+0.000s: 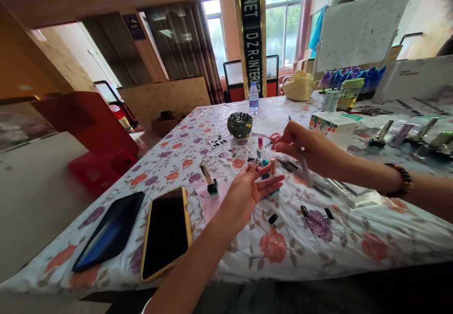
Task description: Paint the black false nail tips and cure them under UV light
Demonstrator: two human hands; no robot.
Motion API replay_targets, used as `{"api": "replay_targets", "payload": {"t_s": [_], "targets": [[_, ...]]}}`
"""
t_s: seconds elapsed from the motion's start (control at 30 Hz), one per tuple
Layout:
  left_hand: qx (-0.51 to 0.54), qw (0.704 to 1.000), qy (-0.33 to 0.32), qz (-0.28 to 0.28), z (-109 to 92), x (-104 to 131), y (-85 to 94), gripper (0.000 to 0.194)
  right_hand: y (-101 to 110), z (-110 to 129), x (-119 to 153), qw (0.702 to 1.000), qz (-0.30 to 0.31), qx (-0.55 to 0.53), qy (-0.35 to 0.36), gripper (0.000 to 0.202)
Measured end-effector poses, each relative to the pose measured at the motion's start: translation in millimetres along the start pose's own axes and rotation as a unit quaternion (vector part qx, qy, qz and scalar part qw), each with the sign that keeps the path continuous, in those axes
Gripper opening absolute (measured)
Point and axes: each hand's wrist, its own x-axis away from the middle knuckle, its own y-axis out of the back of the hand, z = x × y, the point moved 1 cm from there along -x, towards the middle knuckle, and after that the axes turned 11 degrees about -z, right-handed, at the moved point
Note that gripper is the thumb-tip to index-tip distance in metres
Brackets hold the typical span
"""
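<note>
My left hand is over the table, thumb and index finger pinched, the other fingers stretched out. Whatever small thing may sit in that pinch is too small to make out. Higher and to the right, my right hand is closed around a slim pen-like stick, blurred at its lower end. Near my left fingers stand a pink-capped bottle and a teal bottle partly hidden. Left of that hand, a nail polish bottle with a gold cap stands on a pink sheet. Black nail tips lie in front.
Two phones, one dark and one yellow-cased, lie at the left front. Farther back are a woven basket, red-handled scissors, a water bottle and a tissue box. Several polish bottles stand at the right.
</note>
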Motion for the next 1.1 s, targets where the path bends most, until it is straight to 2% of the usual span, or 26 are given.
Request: {"api": "replay_targets", "payload": {"t_s": [0.07, 0.17, 0.27, 0.37, 0.47, 0.73, 1.1], "targets": [[0.022, 1.0, -0.004, 0.017, 1.4, -3.5, 0.1, 0.01, 9.2, -6.2, 4.6, 0.998, -0.035, -0.04, -0.043, 0.03], [0.036, 0.999, -0.023, 0.027, 3.3, -6.8, 1.0, 0.012, 17.9, -20.8, 16.7, 0.987, -0.024, -0.11, -0.114, 0.041], [0.039, 0.998, -0.023, 0.032, 4.4, -8.8, 2.0, 0.013, 19.1, -36.3, 31.0, 0.956, -0.008, -0.213, -0.202, 0.043], [0.041, 0.998, -0.031, 0.036, 3.3, -10.1, 2.4, 0.013, 13.6, -46.7, 42.7, 0.928, -0.009, -0.282, -0.241, 0.042], [0.044, 0.997, -0.05, 0.04, 0.4, -9.9, 2.0, 0.016, 4.7, -49.5, 50.0, 0.922, -0.009, -0.293, -0.252, 0.041], [0.048, 0.995, -0.068, 0.047, -3.7, -8.5, 2.0, 0.021, -11.9, -44.2, 57.8, 0.937, -0.007, -0.255, -0.237, 0.031], [0.054, 0.994, -0.08, 0.05, -3.6, -7.2, 1.0, 0.02, -20.2, -45.8, 59.1, 0.946, 0.01, -0.23, -0.23, 0.029]]}}
